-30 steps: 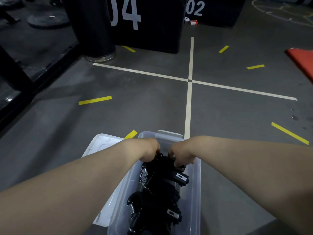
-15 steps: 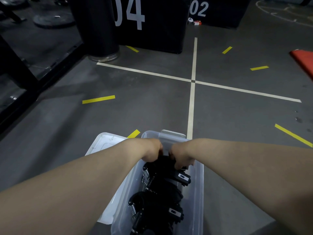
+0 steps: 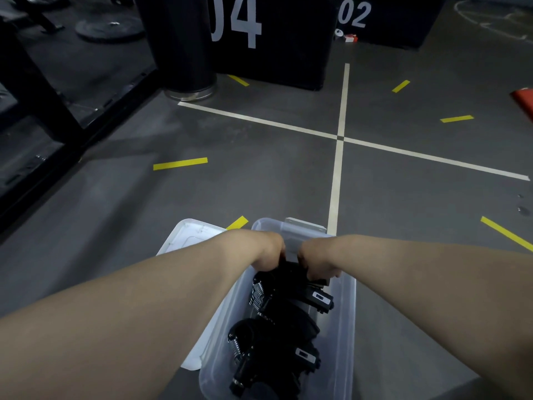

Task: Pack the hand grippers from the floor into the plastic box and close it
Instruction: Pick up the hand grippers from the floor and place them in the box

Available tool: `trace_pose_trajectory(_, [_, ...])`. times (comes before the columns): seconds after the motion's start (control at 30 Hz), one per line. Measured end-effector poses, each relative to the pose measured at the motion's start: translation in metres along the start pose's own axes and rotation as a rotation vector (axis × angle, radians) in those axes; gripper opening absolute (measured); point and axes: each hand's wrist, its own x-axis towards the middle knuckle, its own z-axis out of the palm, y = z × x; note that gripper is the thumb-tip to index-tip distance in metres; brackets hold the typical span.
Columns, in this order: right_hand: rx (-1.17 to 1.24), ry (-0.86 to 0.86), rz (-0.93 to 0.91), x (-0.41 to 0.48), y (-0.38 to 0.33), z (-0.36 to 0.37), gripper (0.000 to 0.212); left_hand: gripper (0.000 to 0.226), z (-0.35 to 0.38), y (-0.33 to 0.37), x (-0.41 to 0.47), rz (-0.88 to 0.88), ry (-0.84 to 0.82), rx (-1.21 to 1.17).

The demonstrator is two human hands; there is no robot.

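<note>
A clear plastic box stands on the grey floor at the bottom centre, with several black hand grippers piled inside, springs and small counters showing. My left hand and my right hand reach into the far end of the box side by side. Both curl down onto the topmost black hand gripper; the fingers are hidden behind the knuckles. The box's white lid lies flat on the floor against the box's left side, mostly under my left forearm.
White tape lines cross on the floor beyond the box, with short yellow tape marks around. Black boxes marked 04 and 02 stand at the back, a black cylinder beside them. A dark rack frame runs along the left. Red mat at right.
Both hands stay in the far end of the box on the top hand gripper. The view has shifted slightly; nothing else has visibly moved.
</note>
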Motion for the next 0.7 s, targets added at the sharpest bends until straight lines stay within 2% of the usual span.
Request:
trace_pose_trajectory(0.17, [-0.023,0.023,0.004,-0.006,0.007,-0.015,0.038,0.042,-0.007,-0.014,-0.01,-0.049,0.127,-0.323])
trace_pose_trajectory(0.33, [0.012,0.134,-0.029,-0.011,0.006,-0.021,0.037,0.03,-0.004,-0.033,-0.026,-0.142,0.26,-0.801])
trace_pose_trajectory(0.47, [0.107,0.224,-0.097,-0.02,-0.007,-0.017,0.039,0.018,0.004,-0.042,-0.049,-0.231,0.384,-1.077])
trace_pose_trajectory(0.57, [0.112,0.291,-0.146,-0.025,-0.02,-0.014,0.035,0.017,0.011,-0.043,-0.067,-0.303,0.463,-1.139])
trace_pose_trajectory(0.7, [0.107,0.446,-0.216,-0.018,-0.046,-0.021,0.022,0.024,0.027,-0.044,-0.104,-0.365,0.389,-1.085])
